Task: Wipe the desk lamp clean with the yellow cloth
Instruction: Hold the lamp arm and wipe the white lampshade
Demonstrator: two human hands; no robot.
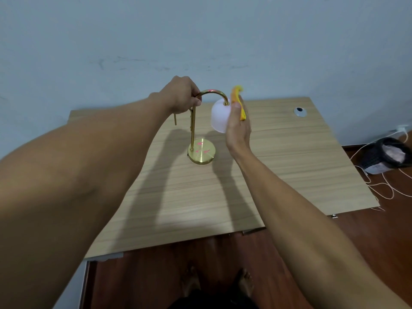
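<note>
A desk lamp stands on the wooden desk (289,157). It has a round brass base (202,152), a thin brass stem curving over in an arch (214,93), and a white shade (219,115) hanging from the arch's right end. My left hand (181,94) grips the stem at the left side of the arch. My right hand (238,126) holds the folded yellow cloth (239,99) flat against the right side of the shade. Most of the cloth is hidden behind my palm and the shade.
A round cable grommet (300,111) sits in the desk's far right corner. On the floor to the right stand a dark bin (386,156) and loose white cords (383,186). A blue-grey wall rises behind the desk. My bare feet (217,284) show below the near edge.
</note>
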